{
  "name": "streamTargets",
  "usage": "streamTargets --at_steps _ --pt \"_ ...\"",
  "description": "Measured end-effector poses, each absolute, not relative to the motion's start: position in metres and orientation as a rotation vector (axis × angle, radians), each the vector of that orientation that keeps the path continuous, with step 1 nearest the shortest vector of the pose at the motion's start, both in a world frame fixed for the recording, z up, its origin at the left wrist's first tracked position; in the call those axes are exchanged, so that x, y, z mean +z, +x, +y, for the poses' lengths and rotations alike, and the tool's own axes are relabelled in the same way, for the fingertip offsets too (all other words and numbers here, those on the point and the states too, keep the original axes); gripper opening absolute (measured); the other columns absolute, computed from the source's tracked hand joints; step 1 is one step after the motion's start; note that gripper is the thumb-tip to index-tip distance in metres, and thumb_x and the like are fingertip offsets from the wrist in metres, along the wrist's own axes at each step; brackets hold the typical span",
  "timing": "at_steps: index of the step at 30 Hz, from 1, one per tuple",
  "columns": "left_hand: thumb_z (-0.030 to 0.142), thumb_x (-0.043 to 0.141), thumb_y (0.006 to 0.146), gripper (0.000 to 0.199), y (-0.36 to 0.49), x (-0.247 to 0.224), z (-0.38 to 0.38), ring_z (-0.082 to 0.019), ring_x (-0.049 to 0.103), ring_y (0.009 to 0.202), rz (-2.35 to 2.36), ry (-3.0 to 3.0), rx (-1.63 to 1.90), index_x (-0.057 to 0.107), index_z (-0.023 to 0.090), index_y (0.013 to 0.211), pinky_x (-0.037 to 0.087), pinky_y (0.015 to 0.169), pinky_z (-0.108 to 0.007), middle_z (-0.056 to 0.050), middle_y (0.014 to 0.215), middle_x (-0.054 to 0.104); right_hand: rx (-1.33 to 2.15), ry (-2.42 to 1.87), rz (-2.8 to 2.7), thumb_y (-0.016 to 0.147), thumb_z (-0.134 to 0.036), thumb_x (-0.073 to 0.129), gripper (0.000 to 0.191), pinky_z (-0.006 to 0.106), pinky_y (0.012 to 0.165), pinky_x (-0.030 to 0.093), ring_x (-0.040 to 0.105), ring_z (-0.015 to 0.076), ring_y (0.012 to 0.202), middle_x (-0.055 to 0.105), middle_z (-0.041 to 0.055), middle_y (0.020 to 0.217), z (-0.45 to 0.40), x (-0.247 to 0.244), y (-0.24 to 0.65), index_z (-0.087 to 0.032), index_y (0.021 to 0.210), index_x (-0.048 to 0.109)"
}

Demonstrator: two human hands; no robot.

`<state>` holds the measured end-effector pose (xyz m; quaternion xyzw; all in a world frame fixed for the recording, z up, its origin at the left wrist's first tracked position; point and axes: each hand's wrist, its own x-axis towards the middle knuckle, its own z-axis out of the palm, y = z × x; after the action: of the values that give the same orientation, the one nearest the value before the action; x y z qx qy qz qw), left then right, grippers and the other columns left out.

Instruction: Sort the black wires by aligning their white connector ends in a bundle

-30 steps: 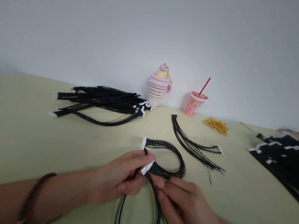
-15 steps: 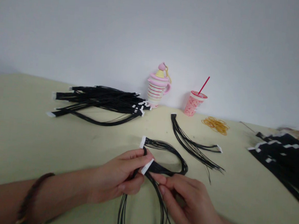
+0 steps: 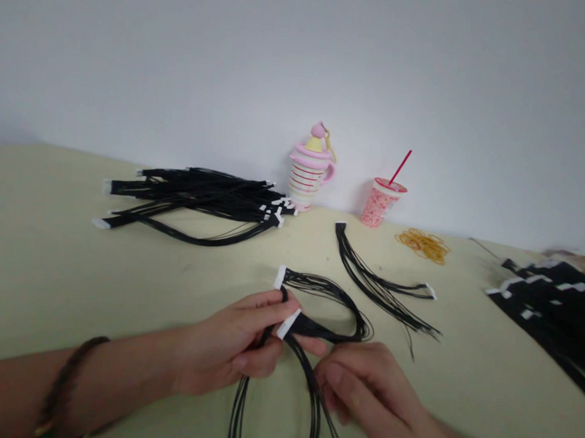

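Note:
My left hand (image 3: 248, 339) is closed around a black wire harness (image 3: 306, 380), with its thumb on a white connector (image 3: 288, 323). A second white connector (image 3: 280, 277) sticks up above the fingers, and black wires loop from it to the right and back. More wires hang in a curve below the hand toward the bottom edge. My right hand (image 3: 360, 390) has its fingers curled in and thumb pressed against them, at the hanging wires just right of the connector. Its fingertips are partly hidden, but they appear to pinch the black wires.
A pile of black harnesses (image 3: 198, 196) lies back left, beside a striped pink mug (image 3: 305, 176). A pink cup with straw (image 3: 381, 204) and yellow rubber bands (image 3: 423, 245) stand along the wall. A loose harness (image 3: 368, 278) lies right of centre; more harnesses (image 3: 561, 318) are far right.
My right hand has drawn slightly away from the connector, and its fingers have curled in more. My left hand keeps its hold with hardly any movement.

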<state>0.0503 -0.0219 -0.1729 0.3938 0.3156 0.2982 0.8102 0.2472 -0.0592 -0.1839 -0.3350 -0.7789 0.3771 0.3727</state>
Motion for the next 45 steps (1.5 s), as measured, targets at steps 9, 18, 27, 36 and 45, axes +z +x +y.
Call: streamTargets --at_steps 9,18,27,36,45 --pt "0.031 0.047 0.089 0.018 0.053 -0.173 -0.026 -0.003 0.010 0.033 0.700 0.829 0.681 0.043 0.019 0.076 0.010 0.036 -0.015 0.010 0.043 0.040 1.728 -1.108 -1.874 0.081 -0.021 0.057 0.015 0.013 0.039 0.034 0.043 0.0067 0.044 0.051 -0.0018 0.057 -0.049 -0.163 0.253 -0.014 0.069 0.050" --pt "0.028 0.043 0.091 0.021 0.052 -0.175 -0.025 -0.004 0.012 0.032 0.696 0.852 0.657 0.042 0.018 0.073 0.012 0.036 -0.016 0.010 0.037 0.033 1.482 -1.246 -2.053 0.087 -0.030 0.057 0.027 0.014 0.041 0.034 0.049 0.0076 0.044 0.056 0.0011 0.054 -0.039 -0.136 0.271 -0.011 0.067 0.061" --pt "0.031 0.047 0.089 0.019 0.052 -0.177 -0.023 -0.002 0.015 0.030 0.678 0.901 0.623 0.041 0.019 0.076 0.012 0.036 -0.016 0.007 0.045 0.051 1.133 -1.243 -2.237 0.085 -0.025 0.056 0.021 0.017 0.046 0.036 0.053 0.0122 0.056 0.059 0.0023 0.060 -0.041 -0.135 0.271 -0.015 0.069 0.063" --pt "0.033 0.049 0.086 0.021 0.052 -0.171 -0.025 -0.002 0.016 0.031 0.715 0.913 0.604 0.039 0.019 0.076 0.009 0.036 -0.019 0.004 0.051 0.056 2.096 -0.707 -1.398 0.083 -0.028 0.059 0.010 0.012 0.036 0.034 0.052 0.0066 0.038 0.060 -0.0001 0.060 -0.044 -0.098 0.299 -0.019 0.082 0.063" --pt "0.034 0.051 0.081 0.019 0.049 -0.161 -0.023 -0.002 0.026 0.033 0.684 0.995 0.498 0.044 0.016 0.077 0.011 0.037 -0.020 -0.011 0.075 0.068 1.298 -0.512 -0.924 0.076 -0.015 0.071 0.011 0.009 0.047 0.044 0.039 0.0021 0.046 0.049 -0.0034 0.066 -0.012 -0.085 0.319 -0.020 0.081 0.063"
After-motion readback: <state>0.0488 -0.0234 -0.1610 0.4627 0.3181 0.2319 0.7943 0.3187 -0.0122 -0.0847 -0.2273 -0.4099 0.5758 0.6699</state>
